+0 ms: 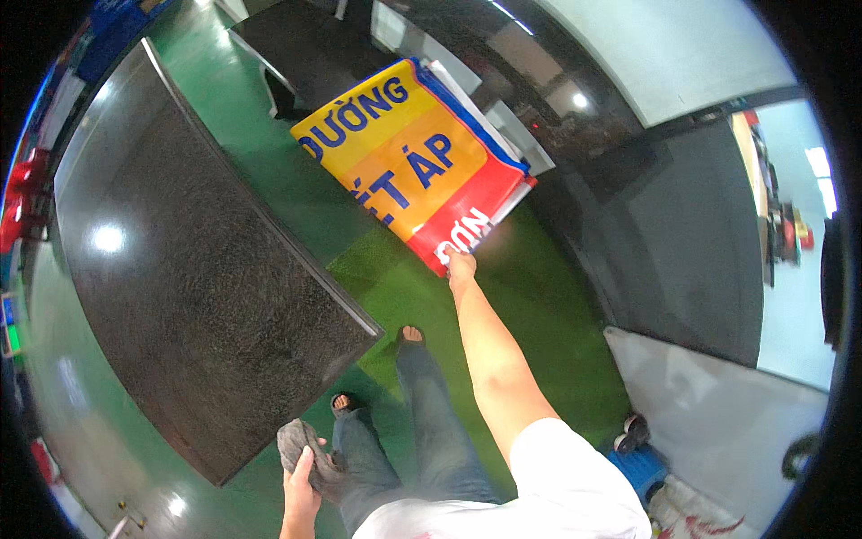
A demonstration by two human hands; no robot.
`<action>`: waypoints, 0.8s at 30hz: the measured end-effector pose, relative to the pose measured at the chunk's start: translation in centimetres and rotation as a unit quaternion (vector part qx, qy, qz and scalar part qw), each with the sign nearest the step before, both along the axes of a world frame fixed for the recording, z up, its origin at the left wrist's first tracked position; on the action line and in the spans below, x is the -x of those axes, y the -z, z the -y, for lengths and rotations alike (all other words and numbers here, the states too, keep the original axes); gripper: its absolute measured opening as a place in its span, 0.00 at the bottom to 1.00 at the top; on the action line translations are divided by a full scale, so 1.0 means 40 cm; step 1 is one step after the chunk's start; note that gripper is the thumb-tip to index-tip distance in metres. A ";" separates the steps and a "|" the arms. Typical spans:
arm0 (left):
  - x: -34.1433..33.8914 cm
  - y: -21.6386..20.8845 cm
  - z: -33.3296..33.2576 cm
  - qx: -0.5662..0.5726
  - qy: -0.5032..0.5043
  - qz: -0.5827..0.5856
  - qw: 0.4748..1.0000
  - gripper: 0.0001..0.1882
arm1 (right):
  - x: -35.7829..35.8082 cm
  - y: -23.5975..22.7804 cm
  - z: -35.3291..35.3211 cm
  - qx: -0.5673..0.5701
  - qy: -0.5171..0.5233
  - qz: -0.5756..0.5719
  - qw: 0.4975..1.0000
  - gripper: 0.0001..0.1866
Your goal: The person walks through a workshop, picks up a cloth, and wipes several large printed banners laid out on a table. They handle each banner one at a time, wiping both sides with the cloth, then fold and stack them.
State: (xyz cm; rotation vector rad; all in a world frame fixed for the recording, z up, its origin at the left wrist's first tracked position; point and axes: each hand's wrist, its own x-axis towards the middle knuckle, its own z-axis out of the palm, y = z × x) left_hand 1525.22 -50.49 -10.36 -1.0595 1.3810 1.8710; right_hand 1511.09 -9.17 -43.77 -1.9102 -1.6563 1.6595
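My right hand (461,265) is stretched out ahead, its fingers closed on the near corner of a folded banner (422,153). The banner is a stack of yellow, orange and red sheeting with large printed letters and a blue edge. Its far end reaches over a low dark table (292,45). Close to my body on the left, my left hand (303,476) grips a crumpled grey-brown cloth (301,442). That cloth is beside the near corner of a long black tabletop (206,269).
Green matting (557,296) covers the floor under my feet. A dark glossy counter (539,72) and a dark grey panel (673,234) stand on the right. Near the lower right lie a blue box (637,469) and dark shoes (632,434). Red chairs (22,202) show at the left rim.
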 end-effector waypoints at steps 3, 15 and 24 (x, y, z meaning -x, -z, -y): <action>-0.013 -0.015 -0.072 0.012 -0.002 -0.011 1.000 0.16 | 0.022 -0.046 -0.024 -0.028 0.087 -0.064 0.994 0.25; -0.012 -0.078 -0.130 0.030 -0.047 -0.092 0.994 0.18 | 0.229 -0.275 -0.228 -0.023 -0.151 0.048 0.987 0.14; -0.053 -0.063 -0.129 0.041 -0.155 -0.075 0.984 0.18 | 0.279 -0.183 -0.191 0.142 -0.050 -0.097 0.984 0.17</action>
